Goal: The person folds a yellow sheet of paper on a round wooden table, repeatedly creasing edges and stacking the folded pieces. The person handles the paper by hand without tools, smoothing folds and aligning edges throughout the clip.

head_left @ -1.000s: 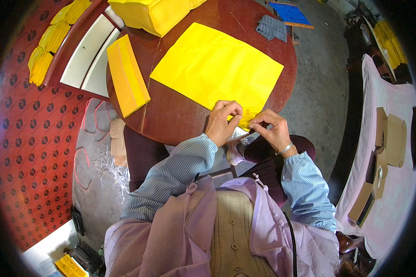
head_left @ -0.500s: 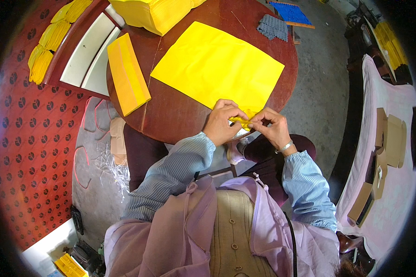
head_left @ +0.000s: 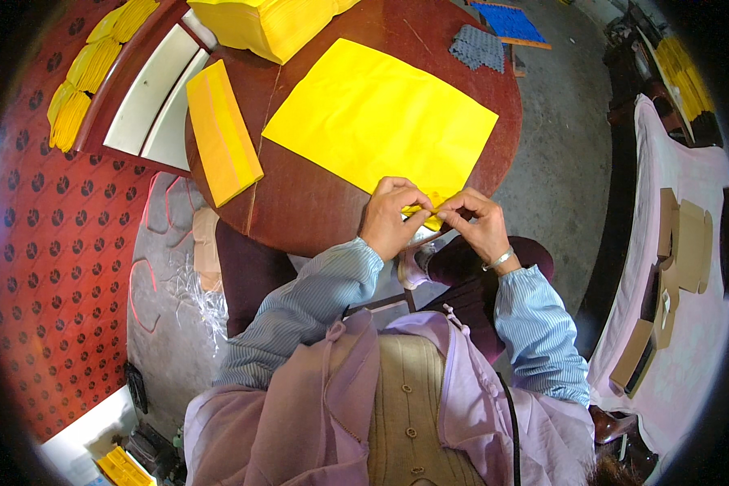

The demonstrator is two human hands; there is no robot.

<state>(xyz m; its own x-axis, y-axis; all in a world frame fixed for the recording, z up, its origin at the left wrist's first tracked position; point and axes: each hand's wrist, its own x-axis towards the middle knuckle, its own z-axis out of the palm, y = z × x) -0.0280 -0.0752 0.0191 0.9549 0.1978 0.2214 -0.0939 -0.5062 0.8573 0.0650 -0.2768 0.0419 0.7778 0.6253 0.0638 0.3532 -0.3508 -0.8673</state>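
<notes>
A bright yellow sheet [head_left: 381, 117], of paper or thin cloth, lies flat and slightly turned on the round brown table. At its near right corner, by the table edge, the material is bunched into narrow folds. My left hand [head_left: 390, 217] pinches these folds between thumb and fingers. Close beside it, my right hand [head_left: 476, 223] pinches the same bunched corner, fingertips almost meeting the left ones. A small white, shiny patch shows beneath the hands; what it is I cannot make out. The exact grip is partly hidden by my fingers.
On the table [head_left: 300, 211] a folded yellow stack [head_left: 224, 134] lies left of the sheet and a thick yellow pile [head_left: 271, 28] behind it. A grey textured cloth [head_left: 476, 49] rests at the far right edge. Opened cardboard boxes [head_left: 668, 267] sit on a pale-covered surface at right.
My left hand and forearm have shifted very slightly, and the fingertips have moved a little at the bunched corner. Both hands keep hold of the sheet, which stays in place.
</notes>
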